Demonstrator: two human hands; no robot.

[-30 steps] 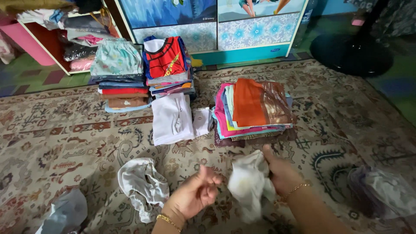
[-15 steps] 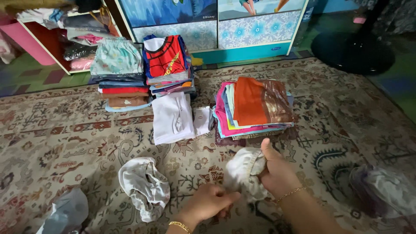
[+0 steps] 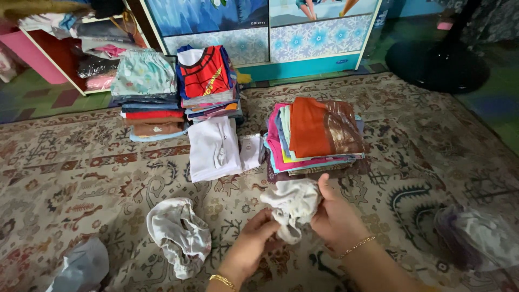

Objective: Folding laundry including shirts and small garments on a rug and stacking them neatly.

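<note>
Both hands have closed in on the white garment (image 3: 292, 205), low centre of the head view: the left hand (image 3: 254, 238) now pinches its lower edge (earlier apart), the right hand (image 3: 335, 219) grips its side, lifted above the carpet (image 3: 81, 178).

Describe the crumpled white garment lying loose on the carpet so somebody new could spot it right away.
Start at the patterned carpet, then look left of the left hand. The loose white garment lies there alone, crumpled with a gathered edge, unlike the folded white shirt and the pale cloth in both hands.
</note>
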